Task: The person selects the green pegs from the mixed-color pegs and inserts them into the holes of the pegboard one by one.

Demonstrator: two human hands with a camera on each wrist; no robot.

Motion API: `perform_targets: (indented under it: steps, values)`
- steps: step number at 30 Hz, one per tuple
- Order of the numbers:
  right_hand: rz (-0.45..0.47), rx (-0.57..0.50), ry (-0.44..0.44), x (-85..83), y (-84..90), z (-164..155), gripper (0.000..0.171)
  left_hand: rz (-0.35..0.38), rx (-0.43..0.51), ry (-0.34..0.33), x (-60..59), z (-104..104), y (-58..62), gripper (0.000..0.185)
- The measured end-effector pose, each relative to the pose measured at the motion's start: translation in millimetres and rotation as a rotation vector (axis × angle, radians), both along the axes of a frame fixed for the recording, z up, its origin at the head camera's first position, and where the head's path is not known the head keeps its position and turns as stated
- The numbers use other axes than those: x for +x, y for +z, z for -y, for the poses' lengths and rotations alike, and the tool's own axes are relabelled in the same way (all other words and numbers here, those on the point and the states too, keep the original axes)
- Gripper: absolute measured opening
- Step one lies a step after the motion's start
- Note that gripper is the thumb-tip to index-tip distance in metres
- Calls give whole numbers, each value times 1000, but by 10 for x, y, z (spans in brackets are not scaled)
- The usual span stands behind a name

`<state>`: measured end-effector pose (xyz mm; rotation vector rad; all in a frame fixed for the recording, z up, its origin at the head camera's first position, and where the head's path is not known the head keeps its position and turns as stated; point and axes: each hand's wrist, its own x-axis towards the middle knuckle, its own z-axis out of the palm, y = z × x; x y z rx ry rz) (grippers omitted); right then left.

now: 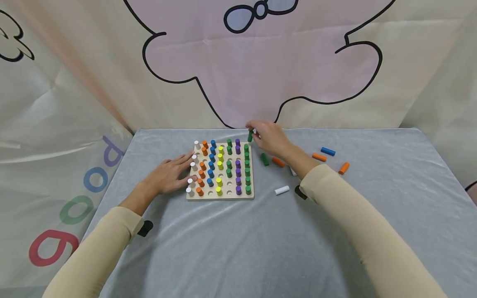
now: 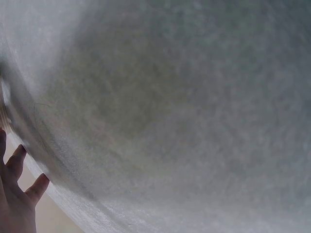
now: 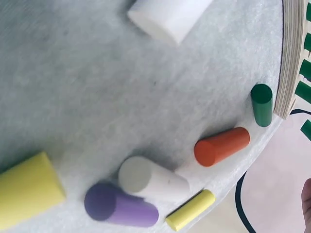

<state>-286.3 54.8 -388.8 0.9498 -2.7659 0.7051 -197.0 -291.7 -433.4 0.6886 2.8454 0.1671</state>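
A wooden pegboard (image 1: 233, 196) lies on the table, with columns of white, orange, blue, yellow, green and purple pegs and some bare holes. Along its right side runs a column of green pegs (image 1: 247, 171). Above that column's far end, my right hand (image 1: 270, 136) pinches a green peg (image 1: 250, 135) between thumb and fingers; the same peg (image 3: 306, 130) shows at the right wrist view's edge. My left hand (image 1: 169, 174) rests at the board's left edge, fingers spread and fairly straight beside the white pegs (image 1: 194, 166). In the left wrist view only part of that hand (image 2: 17, 194) shows.
Right of the board lie loose pegs: a green peg (image 1: 264, 159), orange pegs (image 1: 319, 157), a blue peg (image 1: 328, 151) and a white peg (image 1: 282, 190). The right wrist view adds a purple peg (image 3: 121, 206) and yellow pegs (image 3: 190, 210). Grey cloth (image 1: 223, 248) covers the table.
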Motion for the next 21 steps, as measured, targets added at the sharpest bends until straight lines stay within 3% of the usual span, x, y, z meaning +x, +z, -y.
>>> perform_targets:
  steps: [21]
  values:
    - [74,22,-17,-11,-130,159,31,1,6,3,1,5,-7,82]
